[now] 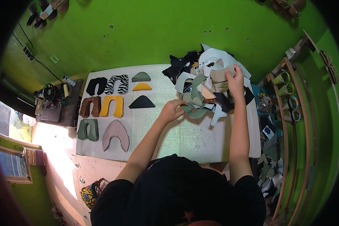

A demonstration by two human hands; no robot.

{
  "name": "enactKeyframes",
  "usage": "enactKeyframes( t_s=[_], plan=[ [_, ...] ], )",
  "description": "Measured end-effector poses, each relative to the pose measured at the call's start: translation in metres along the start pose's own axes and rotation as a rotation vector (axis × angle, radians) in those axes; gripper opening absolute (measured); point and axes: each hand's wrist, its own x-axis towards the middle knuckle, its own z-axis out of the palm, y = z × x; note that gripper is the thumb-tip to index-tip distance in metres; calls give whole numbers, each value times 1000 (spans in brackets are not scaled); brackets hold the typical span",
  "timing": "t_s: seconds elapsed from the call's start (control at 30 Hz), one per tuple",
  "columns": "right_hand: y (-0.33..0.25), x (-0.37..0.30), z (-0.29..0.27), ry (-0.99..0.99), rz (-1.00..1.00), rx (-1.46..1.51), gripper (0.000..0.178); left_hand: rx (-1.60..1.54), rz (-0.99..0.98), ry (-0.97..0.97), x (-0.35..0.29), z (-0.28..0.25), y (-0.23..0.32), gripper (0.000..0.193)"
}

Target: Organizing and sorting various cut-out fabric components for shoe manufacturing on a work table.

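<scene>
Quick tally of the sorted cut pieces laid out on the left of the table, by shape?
U-shaped pieces: 5, black, zebra, leopard, yellow, grey-green
Wide pink piece with a notch: 1
Small cap-shaped pieces: 3, grey-green, yellow, black
Total: 9
The mixed pile is not counted.

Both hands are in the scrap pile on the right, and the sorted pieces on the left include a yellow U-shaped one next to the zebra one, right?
Not quite. In the head view the yellow U-piece sits beside the leopard piece, below the zebra piece. Both hands, left hand and right hand, are in the pile.
</scene>
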Motion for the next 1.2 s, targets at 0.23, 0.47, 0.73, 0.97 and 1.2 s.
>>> enactKeyframes(
  t_s=[0.23,0.47,0.73,0.97,1.2],
  plan=[
    [-11,-21,-8,-72,25,-120,26,48,149,-56,-3,-7,0,21],
    [-52,-48,-3,-130,107,-41,35,98,-62,-88,2,-12,5,20],
    [-38,-89,41,-498,-120,-416,15,-86,-147,28,16,0,7,15],
    [-24,-104,62,-562,-99,-645,23,-141,-215,27,16,5,7,20],
    [-12,-108,65,-506,-13,-553,17,-272,-246,-3,10,5,6,20]
  ],
)
